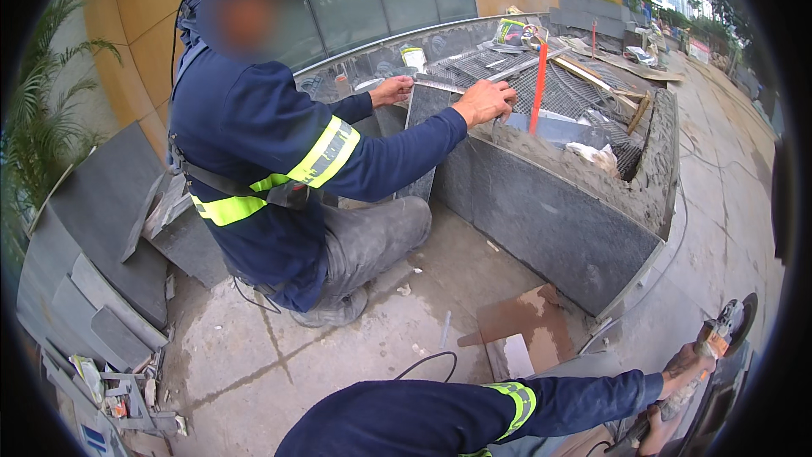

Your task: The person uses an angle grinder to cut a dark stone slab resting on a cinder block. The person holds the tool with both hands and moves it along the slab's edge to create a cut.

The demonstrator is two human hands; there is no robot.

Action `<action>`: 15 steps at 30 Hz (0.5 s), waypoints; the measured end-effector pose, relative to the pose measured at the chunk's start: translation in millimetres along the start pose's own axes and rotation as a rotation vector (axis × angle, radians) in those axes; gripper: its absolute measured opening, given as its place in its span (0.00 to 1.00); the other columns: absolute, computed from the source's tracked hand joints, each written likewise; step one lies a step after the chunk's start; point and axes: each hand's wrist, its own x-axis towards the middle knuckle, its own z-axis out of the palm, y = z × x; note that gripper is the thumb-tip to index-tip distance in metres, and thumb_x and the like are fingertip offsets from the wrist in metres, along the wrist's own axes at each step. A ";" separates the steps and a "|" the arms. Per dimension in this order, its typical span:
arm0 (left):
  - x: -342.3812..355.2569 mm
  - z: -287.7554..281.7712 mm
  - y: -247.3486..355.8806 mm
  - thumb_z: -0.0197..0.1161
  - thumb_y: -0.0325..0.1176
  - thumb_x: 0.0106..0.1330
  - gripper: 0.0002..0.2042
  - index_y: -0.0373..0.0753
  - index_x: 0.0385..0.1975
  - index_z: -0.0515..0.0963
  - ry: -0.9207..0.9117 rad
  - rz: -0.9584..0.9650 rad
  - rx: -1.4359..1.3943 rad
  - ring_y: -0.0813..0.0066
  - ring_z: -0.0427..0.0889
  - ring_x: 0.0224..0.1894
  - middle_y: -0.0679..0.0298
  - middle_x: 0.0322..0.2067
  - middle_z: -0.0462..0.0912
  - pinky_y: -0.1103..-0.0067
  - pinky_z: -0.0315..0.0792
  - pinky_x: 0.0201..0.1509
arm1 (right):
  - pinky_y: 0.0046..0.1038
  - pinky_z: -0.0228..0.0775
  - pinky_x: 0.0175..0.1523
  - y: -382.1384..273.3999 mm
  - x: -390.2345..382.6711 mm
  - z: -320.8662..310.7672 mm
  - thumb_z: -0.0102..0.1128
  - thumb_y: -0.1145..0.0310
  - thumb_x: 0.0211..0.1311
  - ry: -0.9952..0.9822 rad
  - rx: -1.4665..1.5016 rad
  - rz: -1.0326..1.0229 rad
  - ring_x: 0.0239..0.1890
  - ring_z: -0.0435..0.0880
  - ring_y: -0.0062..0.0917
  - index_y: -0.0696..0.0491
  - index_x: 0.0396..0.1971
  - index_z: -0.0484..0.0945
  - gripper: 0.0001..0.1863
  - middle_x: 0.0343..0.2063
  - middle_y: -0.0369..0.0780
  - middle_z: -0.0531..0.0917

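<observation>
At the right, my outstretched left arm in a navy sleeve with a reflective band leads to my left hand, closed around the front of an angle grinder. My right hand is partly hidden below it, gripping the grinder's rear body. The grinder has a metal head, an orange part and a dark round disc, tilted up and away from me. Beneath it lies a dark slab-like edge that I cannot make out clearly. Whether the disc is spinning cannot be told.
A co-worker crouches at left, both hands at the top of a grey stone-clad planter wall. Large grey slabs lean at far left. Brown and white board pieces and a black cord lie on the paving. An orange-red stake stands upright.
</observation>
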 end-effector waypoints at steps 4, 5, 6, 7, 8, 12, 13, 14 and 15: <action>6.6 13.4 -2.8 0.60 0.41 0.42 0.22 0.34 0.37 0.74 -0.021 -0.011 0.011 0.64 0.76 0.32 0.56 0.29 0.77 0.74 0.69 0.38 | 0.24 0.70 0.34 24.9 1.5 -3.9 0.63 0.70 0.47 0.227 0.286 0.161 0.29 0.76 0.23 0.61 0.56 0.61 0.34 0.35 0.41 0.76; 9.6 -3.1 -7.9 0.60 0.41 0.42 0.22 0.34 0.37 0.74 0.028 -0.018 0.031 0.64 0.76 0.32 0.57 0.29 0.77 0.74 0.69 0.37 | 0.24 0.70 0.36 29.2 7.3 8.4 0.63 0.70 0.47 0.209 0.280 0.136 0.30 0.76 0.23 0.61 0.56 0.61 0.34 0.36 0.41 0.76; 17.3 1.3 -14.0 0.60 0.40 0.42 0.22 0.34 0.37 0.74 0.004 -0.025 0.042 0.64 0.76 0.32 0.57 0.29 0.77 0.74 0.69 0.37 | 0.24 0.70 0.37 27.8 4.3 6.3 0.63 0.70 0.48 0.255 0.232 0.099 0.31 0.76 0.23 0.61 0.55 0.61 0.33 0.36 0.41 0.76; 12.7 1.0 -10.9 0.60 0.40 0.42 0.21 0.35 0.36 0.74 -0.012 -0.013 0.030 0.64 0.76 0.32 0.57 0.29 0.77 0.73 0.69 0.37 | 0.25 0.70 0.38 26.3 5.2 7.7 0.63 0.71 0.48 0.273 0.204 0.072 0.32 0.77 0.23 0.61 0.55 0.62 0.33 0.36 0.40 0.76; 8.6 1.0 -6.8 0.60 0.40 0.42 0.20 0.35 0.36 0.74 -0.031 0.000 0.019 0.65 0.76 0.32 0.58 0.28 0.77 0.73 0.69 0.37 | 0.25 0.69 0.40 22.6 3.9 6.5 0.62 0.71 0.49 0.230 0.237 0.141 0.33 0.76 0.24 0.61 0.54 0.62 0.31 0.36 0.40 0.76; 0.6 4.0 3.5 0.60 0.40 0.43 0.19 0.36 0.35 0.75 -0.027 0.003 -0.027 0.65 0.76 0.32 0.58 0.28 0.77 0.73 0.69 0.37 | 0.24 0.69 0.38 28.3 2.0 6.3 0.60 0.71 0.50 0.292 0.197 0.095 0.31 0.76 0.23 0.61 0.52 0.64 0.28 0.35 0.40 0.76; -0.7 4.2 2.0 0.60 0.40 0.43 0.19 0.36 0.35 0.75 0.002 0.013 -0.047 0.65 0.76 0.32 0.58 0.28 0.77 0.73 0.69 0.37 | 0.24 0.69 0.37 22.7 1.7 7.3 0.60 0.71 0.50 0.254 0.219 0.111 0.30 0.76 0.23 0.61 0.51 0.64 0.27 0.34 0.40 0.76; 2.4 2.6 -3.1 0.60 0.40 0.42 0.20 0.36 0.35 0.75 0.015 0.015 -0.032 0.65 0.76 0.32 0.58 0.28 0.77 0.73 0.69 0.37 | 0.24 0.69 0.37 19.7 2.6 9.6 0.60 0.71 0.50 0.215 0.240 0.128 0.30 0.76 0.22 0.61 0.51 0.65 0.26 0.33 0.40 0.76; 2.6 4.1 -3.8 0.60 0.40 0.42 0.20 0.35 0.35 0.75 0.015 0.016 -0.018 0.65 0.76 0.32 0.58 0.28 0.77 0.73 0.69 0.38 | 0.23 0.69 0.35 21.6 1.9 7.0 0.60 0.70 0.50 0.208 0.227 0.123 0.28 0.76 0.22 0.60 0.49 0.65 0.25 0.32 0.40 0.76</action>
